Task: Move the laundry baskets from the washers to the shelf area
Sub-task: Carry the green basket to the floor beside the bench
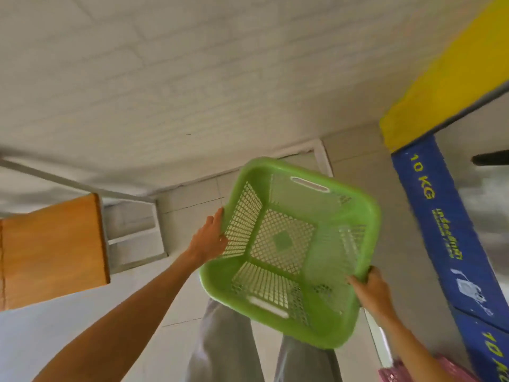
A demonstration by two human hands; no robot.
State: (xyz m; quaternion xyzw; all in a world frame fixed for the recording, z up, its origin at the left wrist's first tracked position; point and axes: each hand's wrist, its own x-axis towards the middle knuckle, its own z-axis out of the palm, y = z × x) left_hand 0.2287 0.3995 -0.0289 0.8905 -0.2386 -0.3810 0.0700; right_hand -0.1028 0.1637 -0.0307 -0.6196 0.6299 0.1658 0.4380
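Observation:
An empty green lattice laundry basket (292, 249) hangs in the air in front of me, tilted so its open top faces the camera. My left hand (209, 241) grips its left rim, fingers curled over the edge. On the lower right corner of the rim, my right hand (370, 292) holds on. A washer (446, 238) with a blue "10 KG" panel and a yellow band above it stands at the right.
A wooden tabletop on a grey metal frame (52, 252) stands at the left. A pink basket (413, 373) peeks in at the bottom right by the washer. The tiled floor (192, 205) and a white brick wall lie ahead. My grey trouser legs show below the basket.

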